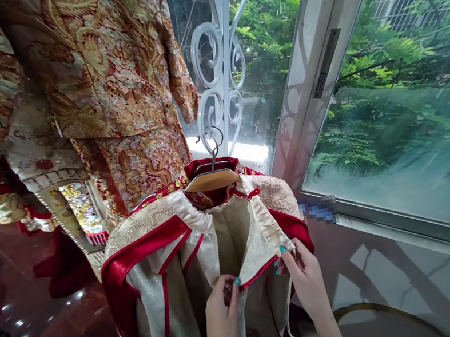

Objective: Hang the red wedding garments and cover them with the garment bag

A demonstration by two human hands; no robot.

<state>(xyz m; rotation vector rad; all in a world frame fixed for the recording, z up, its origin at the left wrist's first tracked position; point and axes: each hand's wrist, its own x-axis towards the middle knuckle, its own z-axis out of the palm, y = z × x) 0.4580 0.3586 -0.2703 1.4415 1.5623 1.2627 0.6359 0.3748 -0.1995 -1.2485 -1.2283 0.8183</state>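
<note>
A cream jacket [152, 225] with red trim hangs open on a wooden hanger [212, 180], its pale lining showing. My left hand [222, 302] pinches the red-edged border of the front panel near the middle. Higher and to the right, my right hand [301, 265] grips the same panel by its gathered cream collar end, thumb on top. Between my hands the panel's red edge runs fairly straight on a slant. A small red fabric knot [253, 193] sits near the collar. Part of a second red and gold collar [194, 168] shows behind the hanger.
Gold brocade garments [117, 77] hang at the left, close to the jacket. A white scrolled metal stand [213, 77] rises behind the hanger. At the right are a sliding window [399, 143] and its sill. Reddish glossy floor tiles [9, 253] lie lower left.
</note>
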